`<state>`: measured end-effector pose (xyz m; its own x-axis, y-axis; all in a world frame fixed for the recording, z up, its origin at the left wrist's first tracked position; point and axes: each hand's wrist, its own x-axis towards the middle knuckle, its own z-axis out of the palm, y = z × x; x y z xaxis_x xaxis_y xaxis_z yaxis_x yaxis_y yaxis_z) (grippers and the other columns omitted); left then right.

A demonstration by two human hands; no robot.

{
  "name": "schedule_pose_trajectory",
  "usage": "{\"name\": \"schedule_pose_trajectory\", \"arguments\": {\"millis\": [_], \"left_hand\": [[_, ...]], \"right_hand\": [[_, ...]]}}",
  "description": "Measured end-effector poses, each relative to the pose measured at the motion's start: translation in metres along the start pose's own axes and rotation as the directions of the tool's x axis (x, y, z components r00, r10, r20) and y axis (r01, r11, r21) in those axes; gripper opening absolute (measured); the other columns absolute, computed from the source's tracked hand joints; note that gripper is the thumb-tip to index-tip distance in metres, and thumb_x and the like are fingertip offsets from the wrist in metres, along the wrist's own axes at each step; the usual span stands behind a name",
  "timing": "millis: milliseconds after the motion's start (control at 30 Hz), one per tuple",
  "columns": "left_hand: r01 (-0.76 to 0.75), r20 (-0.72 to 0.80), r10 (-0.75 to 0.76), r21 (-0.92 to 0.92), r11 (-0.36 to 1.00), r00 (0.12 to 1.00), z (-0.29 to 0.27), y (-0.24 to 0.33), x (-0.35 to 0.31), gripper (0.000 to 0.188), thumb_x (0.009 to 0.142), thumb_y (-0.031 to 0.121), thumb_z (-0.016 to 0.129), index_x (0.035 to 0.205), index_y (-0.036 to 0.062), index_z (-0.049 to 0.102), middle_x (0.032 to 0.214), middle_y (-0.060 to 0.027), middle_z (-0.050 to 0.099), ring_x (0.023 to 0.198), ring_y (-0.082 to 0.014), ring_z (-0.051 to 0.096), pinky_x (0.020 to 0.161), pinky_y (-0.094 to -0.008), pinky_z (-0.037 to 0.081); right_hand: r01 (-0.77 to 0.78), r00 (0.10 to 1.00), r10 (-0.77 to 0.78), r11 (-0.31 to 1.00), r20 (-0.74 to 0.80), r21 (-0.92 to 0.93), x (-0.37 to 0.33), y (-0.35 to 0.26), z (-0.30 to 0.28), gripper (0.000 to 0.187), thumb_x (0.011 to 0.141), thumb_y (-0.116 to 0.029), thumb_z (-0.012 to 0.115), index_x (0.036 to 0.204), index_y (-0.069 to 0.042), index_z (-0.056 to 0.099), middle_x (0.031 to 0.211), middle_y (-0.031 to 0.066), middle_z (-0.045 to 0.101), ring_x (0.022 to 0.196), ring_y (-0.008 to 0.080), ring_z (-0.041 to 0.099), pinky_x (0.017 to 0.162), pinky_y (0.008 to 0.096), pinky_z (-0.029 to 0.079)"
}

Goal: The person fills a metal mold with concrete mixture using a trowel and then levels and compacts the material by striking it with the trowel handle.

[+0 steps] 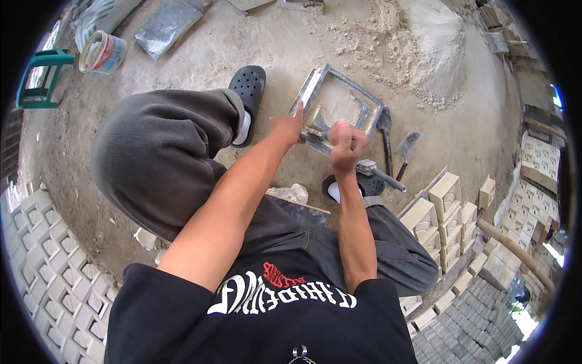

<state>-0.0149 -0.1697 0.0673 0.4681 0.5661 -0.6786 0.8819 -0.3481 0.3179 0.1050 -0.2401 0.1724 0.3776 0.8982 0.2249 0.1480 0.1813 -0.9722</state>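
A square metal mould frame (356, 86) lies on the ground in front of me, with pale powder and a curved grey shape inside it. My left hand (287, 128) is closed on the frame's near left edge, its index finger lying along the rim. Over the near side of the mould my right hand (347, 145) makes a fist round a small tool (325, 134) with a teal part. Its working end points left into the mould, and its kind is too small to make out. Beside the frame lie a hammer (388, 176) and a trowel (408, 144).
A heap of pale powder (433, 54) spreads at the far right. Stacked cream blocks (445, 194) stand near my right knee; patterned blocks (48, 267) cover the lower left. A bucket (103, 53), a green stool (42, 79) and a grey sheet (167, 27) are at the far left.
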Motion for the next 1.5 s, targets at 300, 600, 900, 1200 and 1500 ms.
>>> {"name": "schedule_pose_trajectory", "arguments": {"millis": [300,600,900,1200,1500], "left_hand": [[0.057,0.096,-0.045,-0.131,0.99,0.994,-0.014,0.004,-0.003,0.122,0.077,0.037,0.082,0.156,0.0154,-0.007,0.129,-0.0228,0.06,0.118,-0.0404,0.059,0.105,-0.0583,0.036],[0.062,0.085,-0.051,-0.125,0.99,0.995,-0.017,0.003,-0.001,0.122,0.076,0.038,0.083,0.157,0.0163,-0.006,0.131,-0.0213,0.059,0.118,-0.0392,0.059,0.104,-0.059,0.037],[0.048,0.069,-0.038,-0.143,0.989,0.997,-0.012,-0.001,0.003,0.121,0.076,0.038,0.082,0.156,0.017,-0.006,0.127,-0.022,0.061,0.116,-0.0392,0.06,0.101,-0.0572,0.038],[0.062,0.113,-0.042,-0.179,0.982,0.993,-0.013,-0.001,0.003,0.121,0.076,0.037,0.083,0.157,0.017,-0.006,0.128,-0.0209,0.061,0.115,-0.0382,0.061,0.1,-0.0576,0.039],[-0.004,-0.006,0.003,-0.053,0.999,1.0,-0.006,-0.007,0.007,0.125,0.075,0.045,0.081,0.155,0.0096,-0.007,0.106,-0.0205,0.07,0.097,-0.0376,0.068,0.087,-0.0503,0.049]], "right_hand": [[-0.035,0.999,0.038,0.996,-0.039,0.077,0.002,-0.004,0.0,0.043,0.095,-0.011,0.048,0.054,0.0,0.04,0.049,0.002,0.042,0.044,0.0102,0.035,0.044,0.0312,0.025],[-0.071,0.993,0.087,0.982,-0.084,0.174,0.006,0.0,0.007,0.043,0.096,-0.01,0.046,0.054,-0.001,0.039,0.05,0.0018,0.043,0.045,0.0089,0.036,0.044,0.0305,0.025],[-0.083,0.988,0.101,0.985,-0.115,0.15,0.007,-0.006,0.019,0.047,0.098,-0.015,0.048,0.053,-0.003,0.039,0.049,0.0012,0.041,0.045,0.007,0.034,0.044,0.0291,0.023],[-0.103,0.994,0.11,0.974,-0.025,0.202,0.015,-0.005,0.011,0.044,0.099,-0.008,0.041,0.056,-0.006,0.033,0.052,0.0002,0.033,0.047,0.0093,0.032,0.044,0.029,0.023],[-0.1,0.993,0.108,0.988,-0.057,0.121,0.006,-0.005,0.01,0.043,0.095,-0.009,0.048,0.054,0.0,0.039,0.049,0.0026,0.041,0.044,0.0089,0.035,0.043,0.0308,0.024]]}}
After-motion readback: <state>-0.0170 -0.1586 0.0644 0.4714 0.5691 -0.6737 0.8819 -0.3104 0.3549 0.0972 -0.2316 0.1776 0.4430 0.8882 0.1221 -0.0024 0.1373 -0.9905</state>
